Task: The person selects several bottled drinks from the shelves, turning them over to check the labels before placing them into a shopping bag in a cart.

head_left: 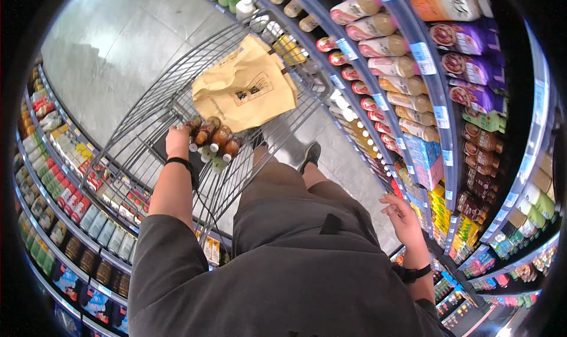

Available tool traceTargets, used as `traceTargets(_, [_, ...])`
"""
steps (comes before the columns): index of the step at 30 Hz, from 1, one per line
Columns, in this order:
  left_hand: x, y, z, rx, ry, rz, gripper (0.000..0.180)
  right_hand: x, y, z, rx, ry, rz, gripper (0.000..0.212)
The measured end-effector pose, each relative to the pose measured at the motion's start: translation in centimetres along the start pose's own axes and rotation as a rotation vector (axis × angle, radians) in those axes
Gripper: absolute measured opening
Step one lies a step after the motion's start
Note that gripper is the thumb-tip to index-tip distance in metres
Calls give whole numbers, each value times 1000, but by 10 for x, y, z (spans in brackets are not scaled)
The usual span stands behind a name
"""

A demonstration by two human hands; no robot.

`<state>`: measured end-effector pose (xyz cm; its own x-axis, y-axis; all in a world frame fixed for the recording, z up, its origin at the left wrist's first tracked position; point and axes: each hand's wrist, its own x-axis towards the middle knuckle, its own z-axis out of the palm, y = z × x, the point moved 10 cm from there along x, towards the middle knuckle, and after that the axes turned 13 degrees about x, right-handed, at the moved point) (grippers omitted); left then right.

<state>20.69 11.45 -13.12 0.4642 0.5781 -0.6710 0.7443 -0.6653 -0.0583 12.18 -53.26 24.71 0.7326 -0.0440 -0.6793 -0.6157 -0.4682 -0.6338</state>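
My left hand [177, 142] is at the near part of a metal shopping cart [139, 115], its fingers curled. What they grip is hidden. Right beside it, several brown bottles with white caps [220, 137] lie in the cart, with light green-and-white bottles [217, 162] below them. A crumpled tan paper bag [245, 86] covers much of the basket beyond the bottles. Away from the cart, my right hand [403, 218] hangs in the air near the right-hand shelves, fingers loosely bent and apart, holding nothing.
Tall shelves [407, 71] of bottled drinks, purple packs [466, 68] and cartons rise close on my right. Another shelf [65, 186] with cans and bottles curves along the left. Grey tiled floor [127, 27] runs ahead of the cart. My shoe [312, 155] is beside the cart.
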Motion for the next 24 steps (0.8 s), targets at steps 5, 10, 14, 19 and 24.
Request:
traceTargets(5, [-23, 42, -4, -45, 120, 229, 40, -17, 11, -31, 36, 71, -53, 38])
traceTargets(10, [-59, 121, -10, -65, 154, 452, 32, -29, 40, -72, 183, 133, -95, 36])
traceTargets(14, [-180, 249, -24, -40, 167, 726, 27, -50, 88, -123, 527, 202, -144, 38])
traceTargets(19, [-417, 403, 2, -60, -61, 1359, 19, -96, 172, -235, 603, 573, -371, 50])
traceTargets(24, [-681, 494, 37, 303, -58, 1667, 20, -171, 210, -342, 524, 997, -678, 76])
